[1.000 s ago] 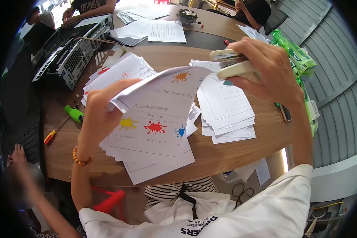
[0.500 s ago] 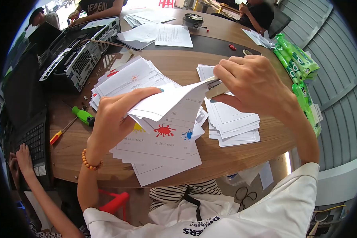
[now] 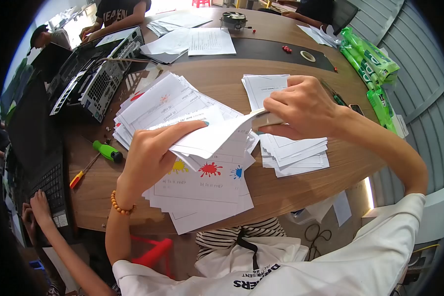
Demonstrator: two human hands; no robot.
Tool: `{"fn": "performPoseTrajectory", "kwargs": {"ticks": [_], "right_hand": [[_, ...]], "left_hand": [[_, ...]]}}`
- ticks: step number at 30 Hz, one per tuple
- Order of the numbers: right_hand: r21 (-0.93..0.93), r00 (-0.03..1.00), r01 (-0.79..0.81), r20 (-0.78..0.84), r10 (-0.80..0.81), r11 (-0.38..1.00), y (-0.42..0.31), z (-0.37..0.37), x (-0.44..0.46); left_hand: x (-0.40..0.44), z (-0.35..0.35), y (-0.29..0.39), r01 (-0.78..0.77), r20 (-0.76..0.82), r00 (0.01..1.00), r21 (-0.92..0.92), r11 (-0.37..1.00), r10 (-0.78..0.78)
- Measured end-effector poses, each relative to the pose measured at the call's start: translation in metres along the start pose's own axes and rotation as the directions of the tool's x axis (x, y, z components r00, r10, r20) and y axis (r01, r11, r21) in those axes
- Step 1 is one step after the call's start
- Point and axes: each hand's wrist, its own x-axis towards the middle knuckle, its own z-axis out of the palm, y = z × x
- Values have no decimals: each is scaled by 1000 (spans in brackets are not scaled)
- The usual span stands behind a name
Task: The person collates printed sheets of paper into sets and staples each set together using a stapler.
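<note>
My left hand (image 3: 150, 154) is closed on a few printed paper sheets (image 3: 204, 144), thumb on top, lifting and bending them above the table. In my right hand (image 3: 305, 107) is a pale stapler (image 3: 268, 119), at the sheets' raised right corner; the fingers cover most of it. Whether its jaws are pressed together cannot be made out. Below the held sheets lie worksheets with yellow, red and blue paint splats (image 3: 210, 169). A fanned pile of printed sheets (image 3: 158, 101) is beyond my left hand, and another stack (image 3: 301, 157) lies under my right hand.
An opened computer case (image 3: 96, 91) stands at the left, near a green-handled screwdriver (image 3: 107, 151) and a laptop (image 3: 49, 177) with another person's hand on its keys. Farther back are a cooling fan (image 3: 233, 19), a tape roll (image 3: 307, 56) and green packets (image 3: 367, 64).
My right hand and the stapler have moved slightly down at the sheets' corner, and the stapler's metal jaw no longer shows. The view has shifted a little, revealing more tape roll.
</note>
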Motion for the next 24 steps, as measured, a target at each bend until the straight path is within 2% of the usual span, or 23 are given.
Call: {"fn": "performPoseTrajectory", "kwargs": {"ticks": [2, 4, 6, 7, 8, 10, 12, 13, 14, 15, 16, 17, 19, 20, 24], "right_hand": [[12, 998, -7, -60, 8, 1000, -5, -4, -1], [-1, 996, -21, -84, 21, 1000, -8, -8, -3], [-24, 993, -30, -114, 27, 999, -9, -13, -3], [-27, 990, -70, -125, 66, 997, -9, -15, -2], [-24, 986, -109, -130, 105, 994, -11, -16, -1], [-20, 987, -87, -136, 84, 996, -15, -18, 5], [-40, 991, -85, -109, 80, 996, -20, -19, 11], [-58, 992, -103, -78, 98, 993, -25, -17, 10], [-126, 994, -95, -61, 88, 987, -27, -17, 9], [-85, 995, -90, -59, 85, 992, -26, -18, 8], [-120, 997, -81, -26, 78, 989, -27, -19, 5], [-149, 997, -75, 13, 78, 986, -30, -19, 3], [-121, 995, -98, 1, 99, 988, -31, -18, 0], [-95, 992, -127, -2, 128, 987, -32, -17, -1], [-150, 992, -126, -43, 121, 981, -31, -19, 2]], "left_hand": [[1, -1, 0, 25, 0, 1000, -12, 1000, -25], [5, -7, 4, 32, -68, 997, 5, 999, -31], [17, -17, 27, 66, -430, 903, 129, 989, -4], [27, -24, 45, 63, -431, 902, 141, 988, 4], [36, -29, 66, 35, -305, 946, 431, 902, 108], [52, -7, 78, -108, -81, 963, 757, 645, 256], [69, 27, 60, -212, 54, 958, 794, 570, 281], [75, 32, 56, -231, 112, 967, 762, 605, 228], [75, 34, 52, -218, 102, 969, 783, 582, 226], [75, 35, 51, -249, 151, 967, 737, 628, 205], [75, 35, 49, -277, 205, 961, 682, 677, 186], [73, 36, 46, -274, 206, 962, 694, 665, 181], [73, 36, 48, -276, 170, 961, 534, 799, 219], [72, 36, 51, -259, 205, 963, 505, 823, 177], [73, 36, 52, -251, 162, 968, 656, 712, 191]]}}
